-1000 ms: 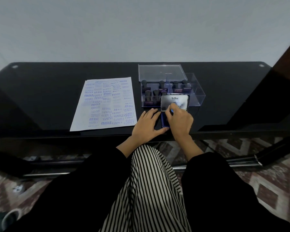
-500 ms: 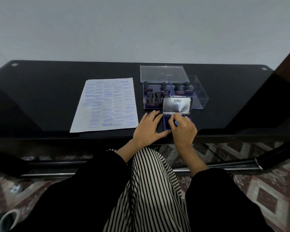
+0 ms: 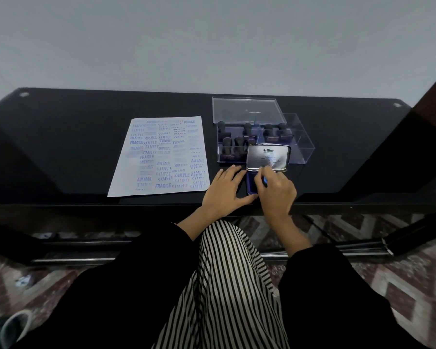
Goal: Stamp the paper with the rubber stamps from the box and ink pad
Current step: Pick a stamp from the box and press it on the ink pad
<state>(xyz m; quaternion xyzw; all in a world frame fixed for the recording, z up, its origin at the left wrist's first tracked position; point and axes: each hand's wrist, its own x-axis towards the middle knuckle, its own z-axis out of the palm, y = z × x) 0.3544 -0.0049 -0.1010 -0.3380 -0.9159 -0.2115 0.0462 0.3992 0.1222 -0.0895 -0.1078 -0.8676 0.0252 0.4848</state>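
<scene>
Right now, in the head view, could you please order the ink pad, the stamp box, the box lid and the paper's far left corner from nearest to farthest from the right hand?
1. Ink pad, directly under the right hand.
2. Stamp box, just beyond the pad.
3. Box lid, behind the box.
4. Far left corner of the paper, away to the left.

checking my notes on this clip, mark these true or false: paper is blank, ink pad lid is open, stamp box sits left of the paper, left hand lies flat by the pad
1. The paper is blank: false, blue stamps cover it.
2. The ink pad lid is open: true.
3. The stamp box sits left of the paper: false, it sits right of it.
4. The left hand lies flat beside the pad: true; the right hand is over the pad.
</scene>
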